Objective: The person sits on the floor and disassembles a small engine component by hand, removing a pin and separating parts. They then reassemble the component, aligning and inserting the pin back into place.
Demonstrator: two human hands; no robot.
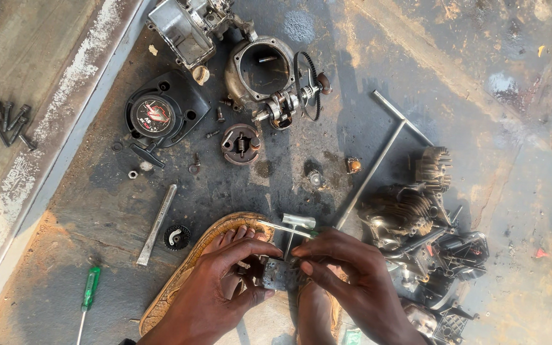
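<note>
While both grip it, left hand (225, 281) and right hand (346, 271) clamp a small metal part (277, 273).

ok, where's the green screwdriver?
Head view, bottom left: the green screwdriver lies on the floor, left of the sandal and below the chisel.

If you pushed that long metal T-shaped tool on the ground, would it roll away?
Probably not far. The T-shaped tool has a crossbar at the top, which would likely stop it turning over. It looks like solid steel, so it is probably stiff and heavy for its thin shape. On the rough, oily floor it would more likely scrape than slide.
</note>
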